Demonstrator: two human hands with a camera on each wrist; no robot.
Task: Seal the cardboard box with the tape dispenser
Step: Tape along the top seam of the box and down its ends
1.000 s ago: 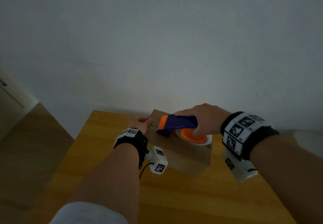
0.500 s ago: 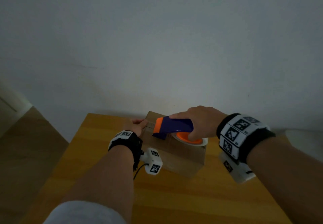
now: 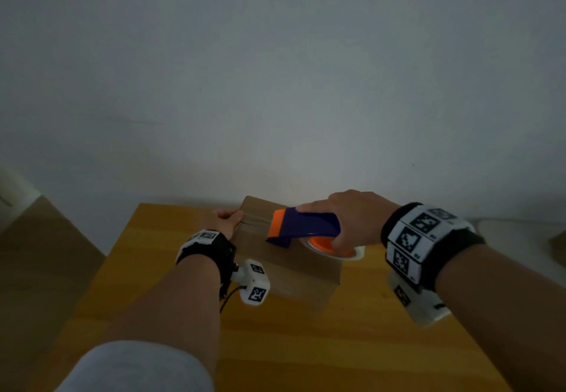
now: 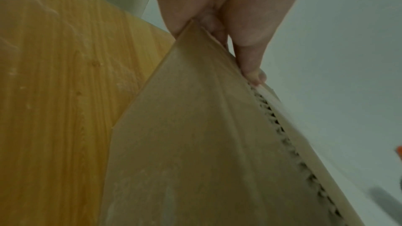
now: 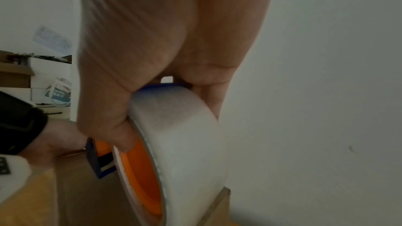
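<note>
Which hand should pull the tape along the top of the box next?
The right hand: it already grips the tape dispenser on the cardboard box. The left hand holds the box's far-left edge, probably steadying it.

The head view looked down over both forearms; each wrist view sat close, sharing the cardboard box [image 3: 294, 272].

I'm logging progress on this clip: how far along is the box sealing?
Done: a short strip of clear tape lies along the top seam of the brown cardboard box, starting by the left hand, which grips that edge. In hand: the right hand holds the blue-and-orange tape dispenser mid-box. Left: taping the remaining seam and cutting the tape.
</note>
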